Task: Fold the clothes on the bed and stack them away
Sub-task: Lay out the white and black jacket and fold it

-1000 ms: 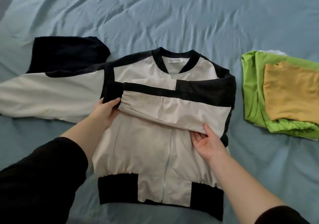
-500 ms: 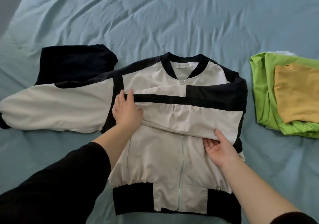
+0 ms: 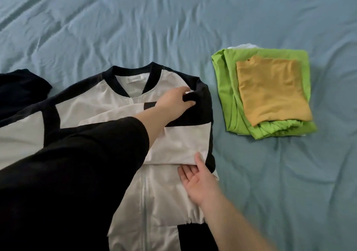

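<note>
A white and black zip jacket (image 3: 166, 192) lies face up on the blue bed sheet (image 3: 135, 28), its right sleeve folded across the chest. My left hand (image 3: 176, 102) reaches across to the black shoulder on the right and pinches the fabric there. My right hand (image 3: 199, 181) rests palm up at the lower edge of the folded sleeve, thumb on top of the white cloth. The jacket's other sleeve (image 3: 21, 134) stretches out to the left, partly hidden by my dark left sleeve.
To the right of the jacket sits a stack of folded clothes: a mustard yellow piece (image 3: 270, 88) on top of a green one (image 3: 229, 100), with a white edge (image 3: 243, 46) showing behind. Wrinkled blue sheet surrounds everything.
My left hand has left the folded sleeve's cuff and crossed to the right shoulder, gripping the black fabric. My view has shifted right. The right hand has stayed under the sleeve's edge.
</note>
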{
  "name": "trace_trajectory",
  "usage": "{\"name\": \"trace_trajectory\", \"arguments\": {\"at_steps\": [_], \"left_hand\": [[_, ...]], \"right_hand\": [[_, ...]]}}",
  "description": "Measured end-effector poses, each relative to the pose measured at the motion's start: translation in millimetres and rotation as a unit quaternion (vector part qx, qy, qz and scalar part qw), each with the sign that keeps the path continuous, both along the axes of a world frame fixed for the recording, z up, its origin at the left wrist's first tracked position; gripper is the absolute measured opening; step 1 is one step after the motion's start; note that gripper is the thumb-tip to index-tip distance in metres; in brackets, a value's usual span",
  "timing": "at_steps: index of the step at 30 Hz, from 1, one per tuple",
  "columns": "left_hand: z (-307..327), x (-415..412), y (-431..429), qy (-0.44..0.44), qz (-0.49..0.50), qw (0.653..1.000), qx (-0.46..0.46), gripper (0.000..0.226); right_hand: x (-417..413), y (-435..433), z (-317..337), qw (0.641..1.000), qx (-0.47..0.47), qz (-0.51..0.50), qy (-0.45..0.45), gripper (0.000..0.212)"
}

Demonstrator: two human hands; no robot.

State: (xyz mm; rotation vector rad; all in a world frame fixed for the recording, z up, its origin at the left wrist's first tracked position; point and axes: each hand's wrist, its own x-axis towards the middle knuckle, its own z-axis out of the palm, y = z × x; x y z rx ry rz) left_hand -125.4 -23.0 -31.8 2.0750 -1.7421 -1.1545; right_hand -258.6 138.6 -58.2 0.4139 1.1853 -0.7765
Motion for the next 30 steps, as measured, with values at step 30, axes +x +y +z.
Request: {"name": "trace_trajectory", "arguments": {"at_steps": [30], "left_hand": [[-65, 151, 164, -0.335, 0.022, 0.941, 0.05, 0.077]], "right_hand": [[16, -73, -52, 0.26, -0.401, 0.711, 0.516, 0.063]]}}
